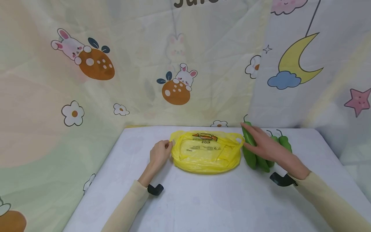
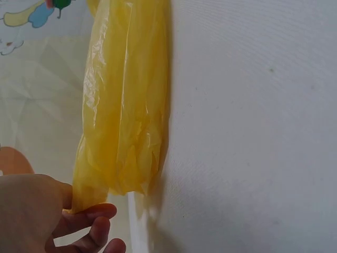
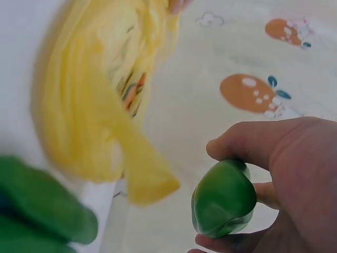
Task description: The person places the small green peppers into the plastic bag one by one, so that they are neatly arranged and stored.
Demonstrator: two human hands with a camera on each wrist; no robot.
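A yellow plastic bag (image 1: 207,161) with printing lies on the table in the head view. My left hand (image 1: 159,154) pinches its left handle between thumb and forefinger; the left wrist view shows the pinched yellow plastic (image 2: 90,195) close up. To the bag's right, my right hand (image 1: 265,145) grips a long green chili pepper (image 1: 249,151). In the right wrist view that pepper (image 3: 224,197) sits end-on between thumb and fingers, beside the bag's loose right handle (image 3: 150,179). More green peppers (image 1: 285,142) lie under and beyond the right hand, partly hidden by it.
The white table (image 1: 203,203) reaches back to a cloth backdrop (image 1: 139,83) printed with rabbits, flowers and a moon. A black wrist mount (image 1: 155,190) sits on the left wrist, another mount (image 1: 281,179) on the right.
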